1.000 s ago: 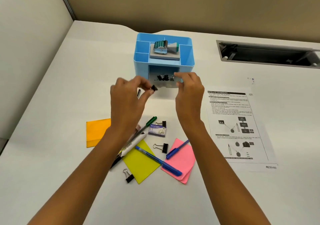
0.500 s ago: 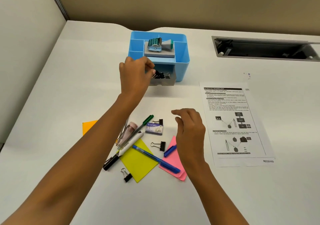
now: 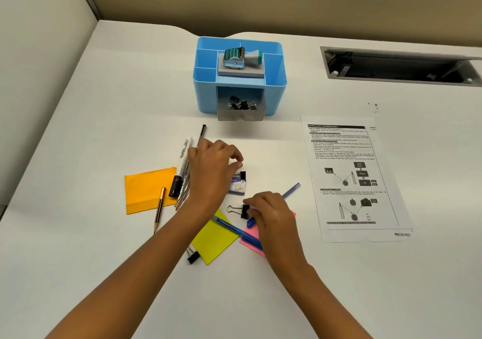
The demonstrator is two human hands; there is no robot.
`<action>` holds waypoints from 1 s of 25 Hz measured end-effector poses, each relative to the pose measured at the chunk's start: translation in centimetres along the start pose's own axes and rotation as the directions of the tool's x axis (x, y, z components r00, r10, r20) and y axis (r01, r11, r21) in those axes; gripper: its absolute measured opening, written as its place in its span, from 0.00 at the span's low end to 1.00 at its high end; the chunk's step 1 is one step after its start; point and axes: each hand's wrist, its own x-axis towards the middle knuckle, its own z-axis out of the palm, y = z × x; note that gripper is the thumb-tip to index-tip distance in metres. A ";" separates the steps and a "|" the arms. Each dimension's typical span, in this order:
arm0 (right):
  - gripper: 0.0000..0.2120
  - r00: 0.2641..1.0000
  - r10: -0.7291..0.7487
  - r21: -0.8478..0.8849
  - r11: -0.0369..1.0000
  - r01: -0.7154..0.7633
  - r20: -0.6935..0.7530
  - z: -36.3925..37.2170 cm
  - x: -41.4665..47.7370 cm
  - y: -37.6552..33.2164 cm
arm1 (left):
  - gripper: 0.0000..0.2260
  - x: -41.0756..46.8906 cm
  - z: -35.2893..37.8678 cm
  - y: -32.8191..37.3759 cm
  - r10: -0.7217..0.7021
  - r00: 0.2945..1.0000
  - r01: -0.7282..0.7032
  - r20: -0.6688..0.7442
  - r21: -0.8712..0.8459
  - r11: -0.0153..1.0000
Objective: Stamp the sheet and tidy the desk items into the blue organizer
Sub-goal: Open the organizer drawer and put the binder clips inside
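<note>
Black spring-steel binder clips are the items in hand: one lies beside the right hand (image 3: pixel 271 216) with its wire loops pointing left, the binder clip (image 3: pixel 241 210) touched at its black body by the right fingers (image 3: pixel 251 211), which are curled onto it but not yet clearly closed around it; a second small clip (image 3: pixel 242 175) sits just beside the staple box (image 3: pixel 238 185), directly under the pinching fingertips (image 3: pixel 238 165) of the left hand (image 3: pixel 211 174), and whether they already hold it cannot be told. A third clip (image 3: pixel 193 256) rests at the near edge of the yellow note (image 3: pixel 214 237). Several clips already lie in the open drawer (image 3: pixel 240 113) of the blue organizer (image 3: pixel 206 91), with the stamp (image 3: pixel 241 57) resting on top; the printed sheet (image 3: pixel 352 177) on the counter (image 3: pixel 104 104) shows a "RECEIVED" mark at its lower right corner. By judgement, each clip is light, rigid and smooth-sided, so it is best pinched across the black body or lifted by a wire loop, which pivots freely and may swing. The pens (image 3: pixel 234 230), marker (image 3: pixel 181 166) and pencil (image 3: pixel 158 212) are light, stiff and prone to rolling; the sticky pads are soft-edged and should be taken by their sides.
</note>
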 end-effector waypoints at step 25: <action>0.08 0.982 0.028 0.042 0.999 -0.020 -0.187 -2.7 3.6 -0.8 | 0.05 0.3 -2.1 -0.2 0.129 0.990 -0.124 -0.060 0.085 0.989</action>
